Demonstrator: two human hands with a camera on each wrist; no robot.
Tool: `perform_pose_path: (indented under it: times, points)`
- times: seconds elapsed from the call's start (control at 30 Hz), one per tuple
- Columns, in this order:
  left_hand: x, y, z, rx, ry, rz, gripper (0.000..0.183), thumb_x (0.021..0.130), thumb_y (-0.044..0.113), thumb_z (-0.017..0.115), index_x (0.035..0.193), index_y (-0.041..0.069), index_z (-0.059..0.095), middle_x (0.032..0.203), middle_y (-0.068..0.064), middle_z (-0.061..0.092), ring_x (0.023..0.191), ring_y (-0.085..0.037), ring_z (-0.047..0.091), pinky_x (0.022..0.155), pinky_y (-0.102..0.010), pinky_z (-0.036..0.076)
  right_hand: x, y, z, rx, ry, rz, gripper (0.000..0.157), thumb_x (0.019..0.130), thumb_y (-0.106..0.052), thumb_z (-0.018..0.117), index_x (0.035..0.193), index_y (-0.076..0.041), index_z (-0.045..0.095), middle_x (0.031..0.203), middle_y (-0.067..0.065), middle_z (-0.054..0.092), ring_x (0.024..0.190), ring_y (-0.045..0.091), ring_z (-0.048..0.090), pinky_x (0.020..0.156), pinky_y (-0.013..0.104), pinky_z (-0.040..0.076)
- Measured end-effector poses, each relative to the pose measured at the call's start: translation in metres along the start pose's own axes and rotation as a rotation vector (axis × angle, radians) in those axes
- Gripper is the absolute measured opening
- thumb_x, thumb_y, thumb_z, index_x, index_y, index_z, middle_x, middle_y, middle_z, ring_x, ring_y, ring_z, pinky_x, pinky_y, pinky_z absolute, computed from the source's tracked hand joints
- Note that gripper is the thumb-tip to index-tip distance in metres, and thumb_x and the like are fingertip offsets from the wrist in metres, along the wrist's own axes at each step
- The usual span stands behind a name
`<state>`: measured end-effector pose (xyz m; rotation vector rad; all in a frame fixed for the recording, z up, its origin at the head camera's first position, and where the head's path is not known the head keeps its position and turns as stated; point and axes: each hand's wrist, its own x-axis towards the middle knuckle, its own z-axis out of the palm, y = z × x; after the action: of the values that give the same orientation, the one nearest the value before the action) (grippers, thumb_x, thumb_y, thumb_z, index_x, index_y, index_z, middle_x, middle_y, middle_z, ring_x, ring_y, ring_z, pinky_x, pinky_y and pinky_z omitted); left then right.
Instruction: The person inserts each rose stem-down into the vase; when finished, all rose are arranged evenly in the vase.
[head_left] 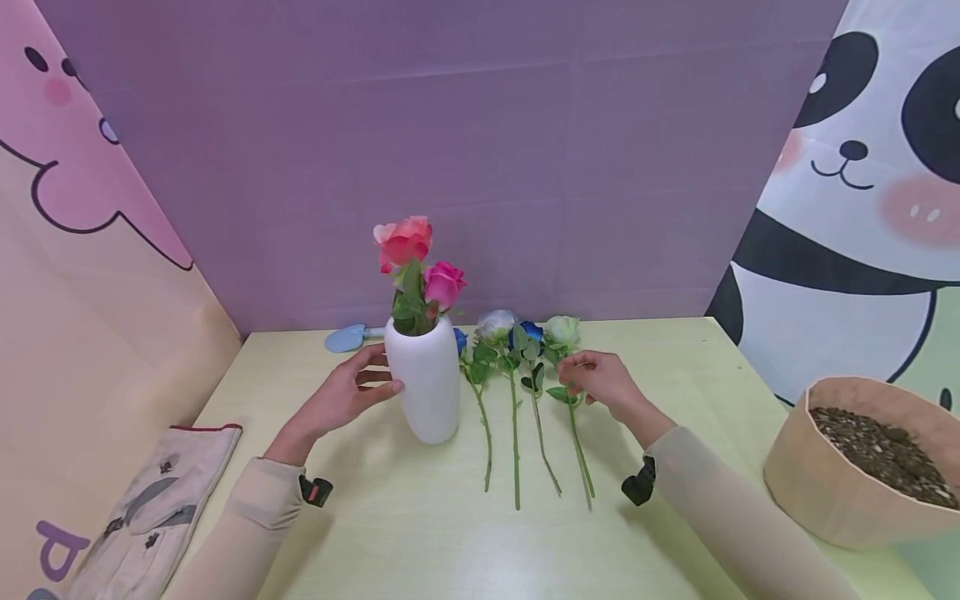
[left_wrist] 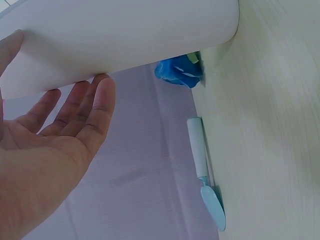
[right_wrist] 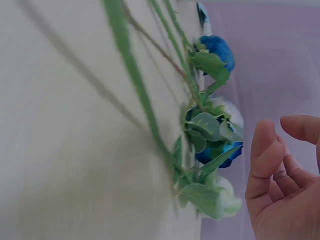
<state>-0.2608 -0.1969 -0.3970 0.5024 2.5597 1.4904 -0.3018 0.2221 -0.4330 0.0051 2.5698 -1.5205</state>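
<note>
My left hand (head_left: 348, 392) rests its fingertips and thumb against the left side of a white vase (head_left: 427, 383). A coral rose (head_left: 403, 242) and a magenta rose (head_left: 444, 285) stand in the vase. To its right lie several long-stemmed artificial roses: a blue rose (left_wrist: 179, 71) partly behind the vase, a whitish rose (head_left: 497, 325), a dark blue rose (head_left: 527, 335) and a pale green rose (head_left: 562, 332). Over the pale green rose's upper stem hovers my right hand (head_left: 603, 383). In the right wrist view its fingers are loosely bent, with a gap between thumb and forefinger and nothing in it.
Behind the vase, a light blue hand trowel (head_left: 347, 338) lies near the table's back edge. A tan fabric pot (head_left: 825, 483) with soil stands at the right. At the left edge lies a folded cloth item (head_left: 161, 508). A purple backdrop (head_left: 525, 167) closes off the back.
</note>
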Motion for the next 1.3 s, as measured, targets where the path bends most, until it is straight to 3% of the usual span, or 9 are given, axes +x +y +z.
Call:
perform_pose_path:
  times: [0.17,0.3,0.93,1.3]
  points:
    - [0.001,0.0,0.0,0.004,-0.002,0.002,0.071,0.091,0.039,0.073,0.15,0.019,0.038,0.143,-0.012,0.051,0.132,-0.037,0.055,0.103,-0.05,0.053,0.0,0.01,0.002,-0.004,-0.015,0.028,0.035,0.099,-0.029,0.06,0.125,-0.006,0.063,0.112,0.016,0.073,0.086,0.025,0.071,0.065,0.037,0.053]
    - [0.0,0.0,0.0,0.0,-0.005,0.004,0.071,0.091,0.039,0.073,0.15,0.018,0.038,0.143,-0.012,0.051,0.132,-0.037,0.055,0.103,-0.05,0.053,0.001,0.018,0.005,-0.022,-0.012,0.044,0.031,0.098,-0.029,0.062,0.121,-0.008,0.065,0.112,0.014,0.074,0.082,0.018,0.072,0.062,0.035,0.053]
    - [0.0,-0.001,0.0,0.006,0.002,0.005,0.072,0.09,0.04,0.073,0.15,0.02,0.038,0.141,-0.011,0.052,0.131,-0.035,0.056,0.102,-0.049,0.054,0.0,0.037,0.012,-0.147,0.004,0.042,0.021,0.094,-0.02,0.066,0.108,-0.004,0.069,0.091,0.009,0.075,0.066,0.011,0.068,0.054,0.028,0.054]
    - [0.0,-0.001,-0.001,0.0,-0.002,0.008,0.073,0.09,0.04,0.073,0.151,0.02,0.037,0.142,-0.011,0.051,0.131,-0.036,0.056,0.102,-0.049,0.054,0.002,0.04,0.012,-0.177,0.026,0.027,0.023,0.092,-0.017,0.069,0.109,-0.002,0.069,0.089,0.009,0.075,0.063,0.011,0.068,0.053,0.029,0.057]
